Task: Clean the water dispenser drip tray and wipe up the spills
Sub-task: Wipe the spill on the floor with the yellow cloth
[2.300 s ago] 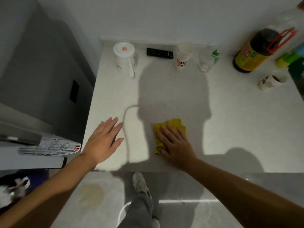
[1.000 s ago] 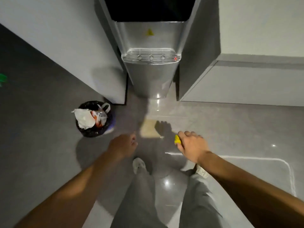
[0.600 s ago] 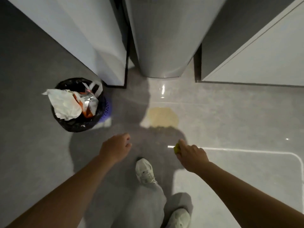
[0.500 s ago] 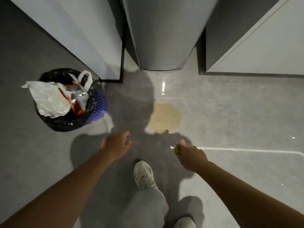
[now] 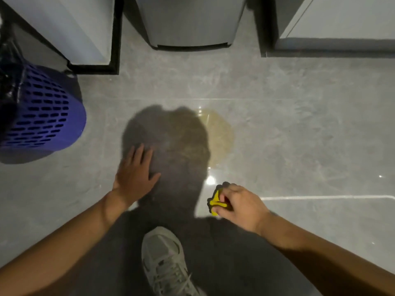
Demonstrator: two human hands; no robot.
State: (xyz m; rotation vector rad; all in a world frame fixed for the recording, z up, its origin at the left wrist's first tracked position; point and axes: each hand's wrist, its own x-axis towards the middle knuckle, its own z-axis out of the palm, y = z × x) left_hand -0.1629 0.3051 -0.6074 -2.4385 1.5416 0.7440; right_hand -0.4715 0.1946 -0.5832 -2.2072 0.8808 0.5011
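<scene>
A yellowish spill [image 5: 221, 137] lies on the grey floor tiles in front of the silver water dispenser's base [image 5: 190, 22]; my head's shadow covers its left part. My right hand [image 5: 239, 205] is closed around a bunched yellow cloth [image 5: 215, 202], held low just short of the spill's near edge. My left hand [image 5: 135, 175] is flat and open, fingers spread, on or just above the floor to the left of the spill. The dispenser's drip tray is out of view.
A blue slotted waste basket [image 5: 40, 112] with a black bag stands at the left. White cabinets flank the dispenser at left [image 5: 70, 26] and right [image 5: 337, 20]. My grey sneaker [image 5: 166, 261] is planted at the bottom centre.
I turned from the counter to the floor and crouched low toward it. The left hand opened and dropped flat toward the tiles. The right hand kept hold of the cloth and came closer to the spill.
</scene>
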